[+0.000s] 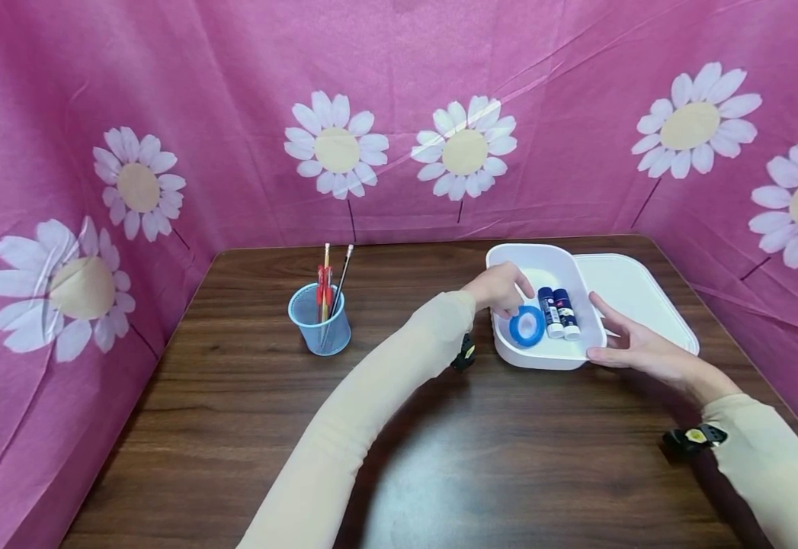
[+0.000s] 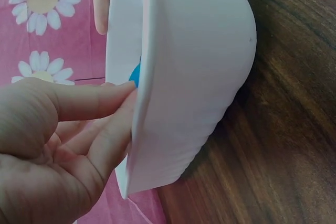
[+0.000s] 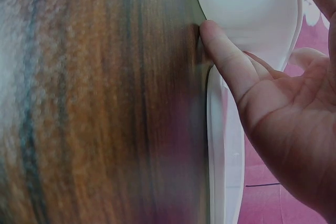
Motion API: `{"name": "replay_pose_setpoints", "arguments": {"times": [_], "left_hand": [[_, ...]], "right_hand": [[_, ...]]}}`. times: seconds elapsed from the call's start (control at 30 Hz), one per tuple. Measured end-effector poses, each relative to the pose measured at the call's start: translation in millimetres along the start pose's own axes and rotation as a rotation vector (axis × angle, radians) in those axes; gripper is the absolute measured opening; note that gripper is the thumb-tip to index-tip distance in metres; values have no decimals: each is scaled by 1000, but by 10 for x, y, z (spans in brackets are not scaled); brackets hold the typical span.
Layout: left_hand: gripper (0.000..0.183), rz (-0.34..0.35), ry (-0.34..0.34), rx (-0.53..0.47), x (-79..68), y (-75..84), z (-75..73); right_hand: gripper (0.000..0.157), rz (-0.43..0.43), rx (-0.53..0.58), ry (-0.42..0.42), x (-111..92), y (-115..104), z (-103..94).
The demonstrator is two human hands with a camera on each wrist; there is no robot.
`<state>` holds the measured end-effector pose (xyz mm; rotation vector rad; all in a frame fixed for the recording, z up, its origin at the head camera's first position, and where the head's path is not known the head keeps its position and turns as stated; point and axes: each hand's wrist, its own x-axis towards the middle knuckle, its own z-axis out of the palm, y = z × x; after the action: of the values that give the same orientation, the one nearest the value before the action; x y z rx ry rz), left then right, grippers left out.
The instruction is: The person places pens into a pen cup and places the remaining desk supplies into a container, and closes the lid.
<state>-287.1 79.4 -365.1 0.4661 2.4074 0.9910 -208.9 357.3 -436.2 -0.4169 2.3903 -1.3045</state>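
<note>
A white plastic box stands at the back right of the table. My left hand reaches over its left rim and pinches a roll of blue tape between thumb and fingers. In the left wrist view only a sliver of the blue tape shows, the box wall hiding the rest. Two dark blue and white glue sticks lie side by side in the box, right of the tape. My right hand rests against the box's right side with spread, fairly straight fingers.
Right of the box lies a white lid, partly behind it. On the left, a light blue mesh pen cup holds pencils and red-coloured items. A pink flowered cloth hangs around the back and sides of the wooden table.
</note>
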Motion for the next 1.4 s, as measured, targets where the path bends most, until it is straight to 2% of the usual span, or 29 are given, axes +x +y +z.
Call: {"name": "replay_pose_setpoints", "arguments": {"times": [0.4,0.63,0.77,0.87,1.0,1.17,1.27,1.4], "left_hand": [[28,-21,-1,-90,40,-59,0],[28,-19,18,-128,11,-82,3],[26,28,20,-199,-20,-117,-6],[25,95,13,-243,-48,-160,-36],[24,155,17,-246,-110,-228,-105],[23,185,31,-242,-206,-323,-235],[24,218,47,-241,-259,-380,-303],[24,291,80,-216,-336,-398,-324]], "right_hand": [[99,21,-19,-1,-6,-8,-12],[97,16,-4,0,-11,-6,-10],[97,48,-7,-15,-3,-29,-23],[98,56,-40,-23,4,-61,-44],[99,41,-81,-27,3,-90,-70],[98,9,-66,-27,-7,-124,-105],[89,-30,-34,20,-20,-141,-184],[74,-75,-9,170,-77,-131,-323]]}}
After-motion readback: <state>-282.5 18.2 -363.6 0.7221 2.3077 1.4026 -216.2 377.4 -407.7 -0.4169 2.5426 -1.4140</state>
